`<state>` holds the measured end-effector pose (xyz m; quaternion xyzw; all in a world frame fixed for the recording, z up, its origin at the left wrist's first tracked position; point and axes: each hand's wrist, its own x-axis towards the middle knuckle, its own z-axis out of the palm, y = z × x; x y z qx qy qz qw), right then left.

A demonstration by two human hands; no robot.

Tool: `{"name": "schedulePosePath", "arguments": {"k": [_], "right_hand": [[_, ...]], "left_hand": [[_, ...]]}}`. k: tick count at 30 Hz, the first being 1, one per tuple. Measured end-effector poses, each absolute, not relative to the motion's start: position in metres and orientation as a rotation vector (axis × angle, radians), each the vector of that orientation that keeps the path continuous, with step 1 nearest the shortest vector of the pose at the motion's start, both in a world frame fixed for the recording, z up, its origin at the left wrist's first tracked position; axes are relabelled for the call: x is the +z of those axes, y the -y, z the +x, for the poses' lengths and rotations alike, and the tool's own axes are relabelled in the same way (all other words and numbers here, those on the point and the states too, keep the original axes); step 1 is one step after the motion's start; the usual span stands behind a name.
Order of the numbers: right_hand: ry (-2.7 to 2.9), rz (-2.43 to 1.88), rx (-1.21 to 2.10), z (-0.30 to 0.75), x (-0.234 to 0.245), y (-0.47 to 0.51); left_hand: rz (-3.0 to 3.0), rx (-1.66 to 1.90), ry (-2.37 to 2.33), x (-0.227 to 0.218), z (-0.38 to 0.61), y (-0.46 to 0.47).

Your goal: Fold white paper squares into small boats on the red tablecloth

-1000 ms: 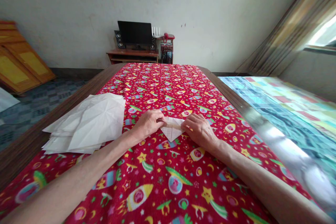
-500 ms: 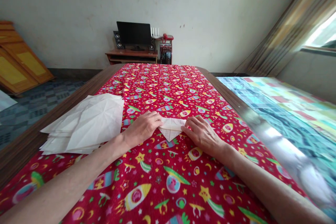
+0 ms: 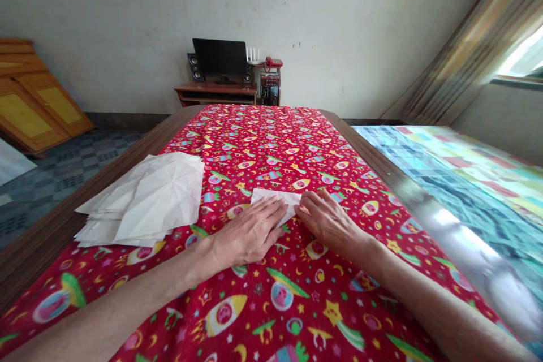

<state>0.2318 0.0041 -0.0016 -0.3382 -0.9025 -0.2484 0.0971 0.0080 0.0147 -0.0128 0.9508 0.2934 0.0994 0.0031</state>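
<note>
A small folded white paper lies flat on the red patterned cloth. My left hand rests over its left and front part with the fingers stretched out flat, hiding much of it. At the paper's right corner, my right hand has its fingers curled together, pinching that edge. Left of my hands sits a loose stack of creased white paper sheets, its top sheet marked with fold lines that meet in the middle.
The cloth covers a dark wooden table. Beyond its far end stand a monitor on a desk and a red telephone. A bed with a coloured cover is at right, a wooden cabinet at left.
My left hand has left the paper's left corner and moved right and nearer, its fingers now laid flat over the paper. The right hand stays at the right corner. The view has shifted slightly.
</note>
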Motion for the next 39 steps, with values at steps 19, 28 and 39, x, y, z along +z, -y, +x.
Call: {"name": "schedulePosePath", "arguments": {"k": [19,28,39], "right_hand": [[2.673,-1.206,-0.111,0.234,-0.015,0.021],[2.673,-1.223,-0.107,0.24,-0.012,0.019],[2.58,-1.138,-0.169,0.246,-0.012,0.014]], "left_hand": [[3.011,0.31,-0.972,-0.017,-0.009,-0.015],[3.051,0.27,-1.067,-0.017,-0.038,-0.017],[2.909,0.438,-1.123,-0.012,-0.051,-0.021]]}}
